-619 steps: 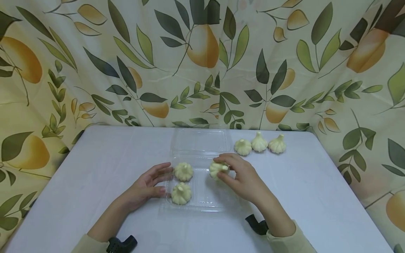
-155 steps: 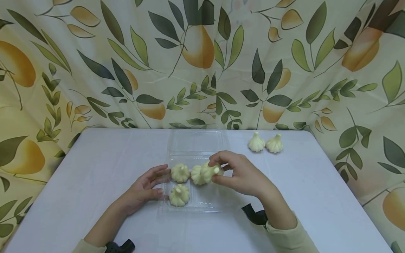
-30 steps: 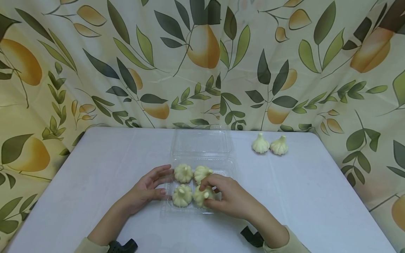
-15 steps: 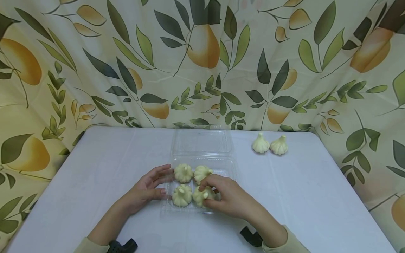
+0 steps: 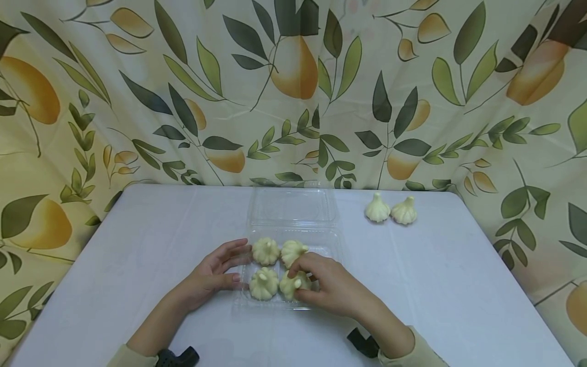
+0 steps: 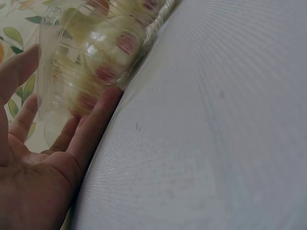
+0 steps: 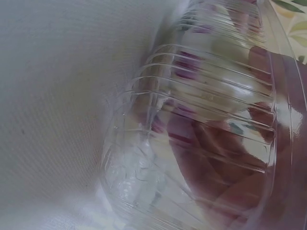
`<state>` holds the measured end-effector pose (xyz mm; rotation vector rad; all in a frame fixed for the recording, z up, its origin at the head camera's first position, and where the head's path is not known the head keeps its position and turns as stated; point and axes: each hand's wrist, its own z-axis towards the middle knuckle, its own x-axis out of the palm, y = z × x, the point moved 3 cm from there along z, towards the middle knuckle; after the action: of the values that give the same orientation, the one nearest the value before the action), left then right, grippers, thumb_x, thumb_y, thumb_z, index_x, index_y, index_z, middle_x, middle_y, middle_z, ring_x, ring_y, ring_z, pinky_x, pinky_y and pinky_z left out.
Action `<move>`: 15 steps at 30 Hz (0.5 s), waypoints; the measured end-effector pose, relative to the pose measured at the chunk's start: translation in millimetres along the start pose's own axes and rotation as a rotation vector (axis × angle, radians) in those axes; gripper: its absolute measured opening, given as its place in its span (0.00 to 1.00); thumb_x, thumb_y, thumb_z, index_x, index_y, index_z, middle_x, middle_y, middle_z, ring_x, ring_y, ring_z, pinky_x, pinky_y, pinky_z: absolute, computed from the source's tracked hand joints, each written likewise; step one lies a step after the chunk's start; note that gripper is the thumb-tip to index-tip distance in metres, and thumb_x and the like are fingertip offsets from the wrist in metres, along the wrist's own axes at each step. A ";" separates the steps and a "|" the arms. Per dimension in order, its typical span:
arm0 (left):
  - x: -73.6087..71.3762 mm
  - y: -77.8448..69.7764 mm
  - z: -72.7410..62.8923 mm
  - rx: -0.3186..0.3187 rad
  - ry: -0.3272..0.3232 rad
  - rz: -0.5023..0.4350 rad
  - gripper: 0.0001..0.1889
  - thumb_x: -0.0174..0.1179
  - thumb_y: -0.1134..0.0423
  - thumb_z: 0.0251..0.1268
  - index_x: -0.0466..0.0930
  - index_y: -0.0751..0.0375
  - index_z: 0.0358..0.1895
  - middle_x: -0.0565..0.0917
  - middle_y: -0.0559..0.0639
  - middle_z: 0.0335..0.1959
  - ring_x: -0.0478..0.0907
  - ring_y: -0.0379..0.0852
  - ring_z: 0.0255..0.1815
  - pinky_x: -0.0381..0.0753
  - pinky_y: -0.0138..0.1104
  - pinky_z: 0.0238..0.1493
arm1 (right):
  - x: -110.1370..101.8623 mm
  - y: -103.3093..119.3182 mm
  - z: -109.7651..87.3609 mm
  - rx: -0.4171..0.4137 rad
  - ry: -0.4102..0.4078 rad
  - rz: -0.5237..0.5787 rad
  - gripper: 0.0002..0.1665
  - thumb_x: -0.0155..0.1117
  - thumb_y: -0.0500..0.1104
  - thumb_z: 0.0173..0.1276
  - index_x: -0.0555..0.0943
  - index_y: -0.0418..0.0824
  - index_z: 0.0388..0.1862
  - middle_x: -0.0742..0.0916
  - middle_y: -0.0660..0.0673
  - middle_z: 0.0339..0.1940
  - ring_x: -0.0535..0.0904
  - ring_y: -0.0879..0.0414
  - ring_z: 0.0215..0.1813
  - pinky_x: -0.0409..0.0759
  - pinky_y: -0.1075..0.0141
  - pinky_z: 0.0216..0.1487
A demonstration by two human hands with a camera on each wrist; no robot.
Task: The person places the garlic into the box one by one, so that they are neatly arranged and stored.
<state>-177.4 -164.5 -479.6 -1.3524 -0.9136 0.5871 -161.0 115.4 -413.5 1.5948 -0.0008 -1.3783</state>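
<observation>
A clear plastic clamshell box [image 5: 326, 239] lies with its lid [image 5: 293, 204] folded back. Inside its left side are two pale garlic bulbs, a rear one [image 5: 265, 251] and a front one [image 5: 264, 284]. Beside them are a rear bulb [image 5: 293, 252] and a front garlic bulb [image 5: 291, 286]. My right hand [image 5: 327, 285] pinches that front bulb between thumb and fingers; the right wrist view shows those fingers through the box's ribbed wall [image 7: 211, 91]. My left hand [image 5: 215, 270] rests fingertips at the box's left edge, its fingers spread and relaxed, as the left wrist view also shows.
Two more garlic bulbs, one [image 5: 377, 208] and another [image 5: 404, 211], stand side by side at the back right of the white-covered table [image 5: 440, 275]. A fruit-and-leaf patterned curtain [image 5: 257, 122] hangs behind the table's rear edge.
Since the oldest frame, one bulb has left the table's back row, and the box has gained two bulbs on its right side. Over the last second both hands have stayed practically still.
</observation>
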 end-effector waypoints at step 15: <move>-0.3 0.5 -0.6 0.011 0.010 0.000 0.40 0.58 0.75 0.67 0.49 0.61 0.79 0.52 0.64 0.78 0.59 0.56 0.76 0.82 0.53 0.55 | 0.0 -1.5 -0.6 0.029 0.010 -0.049 0.17 0.73 0.43 0.59 0.81 0.55 0.46 0.82 0.60 0.46 0.77 0.60 0.41 0.77 0.66 0.42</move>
<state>-177.0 -165.0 -480.1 -1.3447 -0.9012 0.5846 -161.4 116.5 -414.6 1.6357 0.0244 -1.4139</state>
